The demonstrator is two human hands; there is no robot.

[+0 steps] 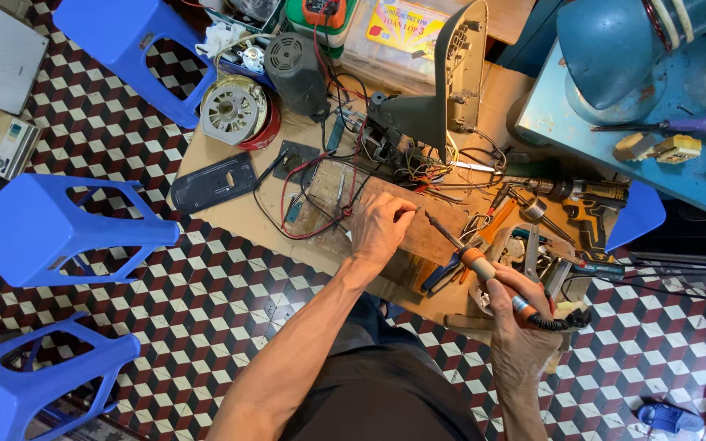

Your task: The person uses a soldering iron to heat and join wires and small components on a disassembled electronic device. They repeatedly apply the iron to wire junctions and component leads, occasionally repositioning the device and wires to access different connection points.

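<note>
The right hand is wrapped in a closed grip around the orange handle of a soldering iron, whose dark metal tip points up and to the left toward a wooden board on the low work table. The iron looks light and stiff, best held where it is held now — on the insulated handle, well back from the metal shaft, which is likely hot; its black coiled cord trails off behind the wrist. The left hand rests on the board with fingers curled and the fingertips drawn together near a tangle of red and black wires, apparently pinching something small, though what exactly is too fine to tell. Those wires would be soft and limp, easily displaced, and the circuit board under them looks thin and fragile — better steadied by its edges than pressed. The iron's tip sits just to the right of the left fingertips, near but apart. A cordless drill and loose pliers lie to the right.
</note>
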